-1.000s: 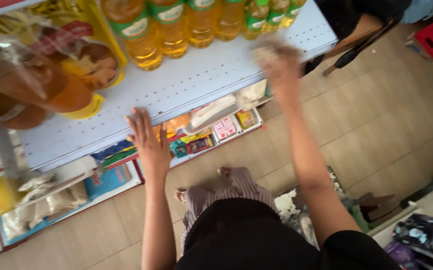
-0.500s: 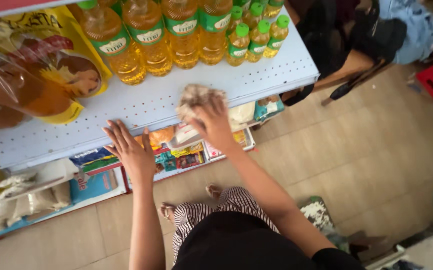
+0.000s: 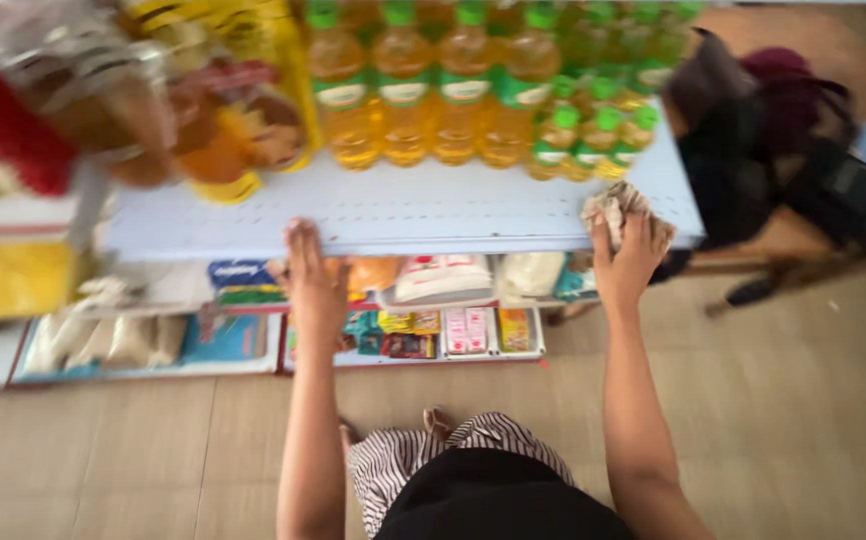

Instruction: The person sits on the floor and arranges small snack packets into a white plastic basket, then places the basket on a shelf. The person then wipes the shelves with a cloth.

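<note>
My right hand presses a crumpled beige cloth onto the right end of a white perforated shelf, close to its front edge. My left hand lies flat with fingers together over the shelf's front edge, near the middle, holding nothing. Behind both hands stands a row of yellow oil bottles with green caps, with several smaller ones just beyond the cloth.
Large yellow oil pouches fill the shelf's left part. Packets and boxes sit on the lower shelf near the floor. A dark bag on a chair stands to the right. Wood-look flooring lies below.
My right hand has carried the cloth from the shelf's middle to its right end. My left hand stays on the front edge. The view has shifted.
</note>
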